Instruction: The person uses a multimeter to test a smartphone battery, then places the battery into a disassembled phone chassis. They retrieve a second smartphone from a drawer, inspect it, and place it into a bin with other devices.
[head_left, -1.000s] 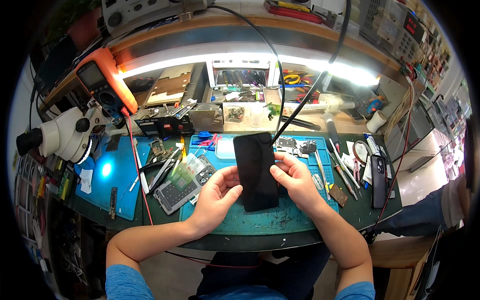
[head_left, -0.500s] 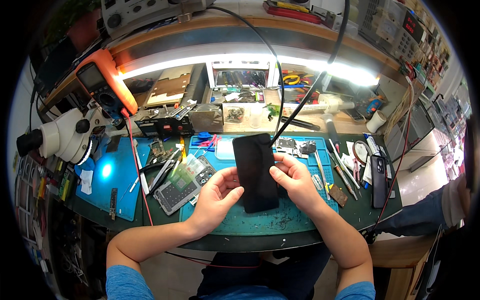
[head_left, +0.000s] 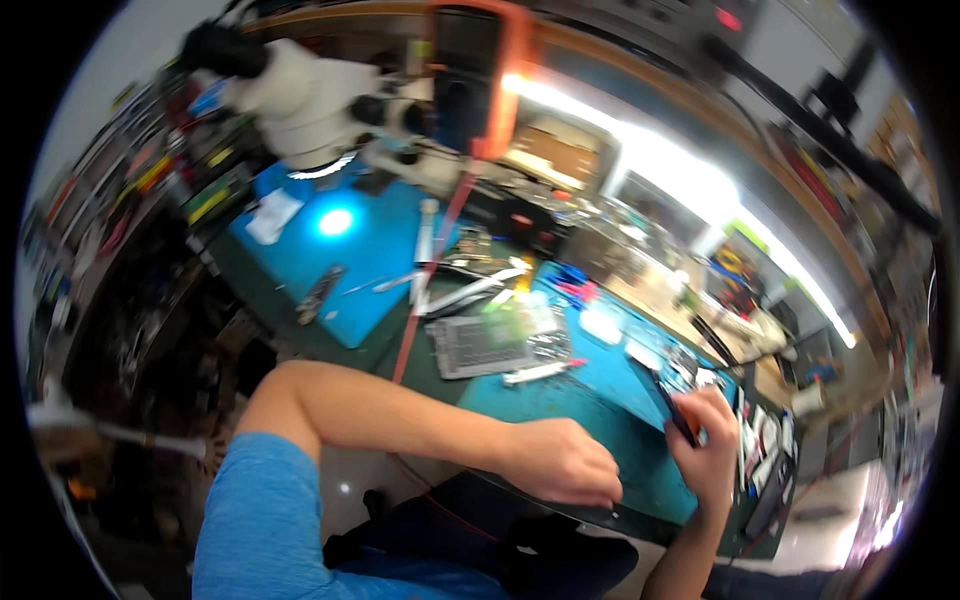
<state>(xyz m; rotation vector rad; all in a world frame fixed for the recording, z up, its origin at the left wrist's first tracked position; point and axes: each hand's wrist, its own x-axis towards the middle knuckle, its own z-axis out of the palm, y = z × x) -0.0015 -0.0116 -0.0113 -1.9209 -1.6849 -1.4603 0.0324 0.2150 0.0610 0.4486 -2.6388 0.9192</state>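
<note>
My right hand grips a smartphone, now seen almost edge-on as a dark slim slab above the blue mat. My left hand is closed, its knuckles upward, over the front edge of the bench and apart from the phone. Whatever its fingers may hold is hidden beneath them. Left of the phone, a grey phone housing lies on the bench near a small white tool with a pink end. Motion smears much of the picture.
A white microscope lights a second blue mat at the left. An orange multimeter stands behind, with a red cable running down across the bench. A dark phone lies at the right.
The view has swung to the left and tilted. My left hand has let go of the phone and dropped toward the bench edge, closed; my right hand alone holds the phone, turned edge-on.
</note>
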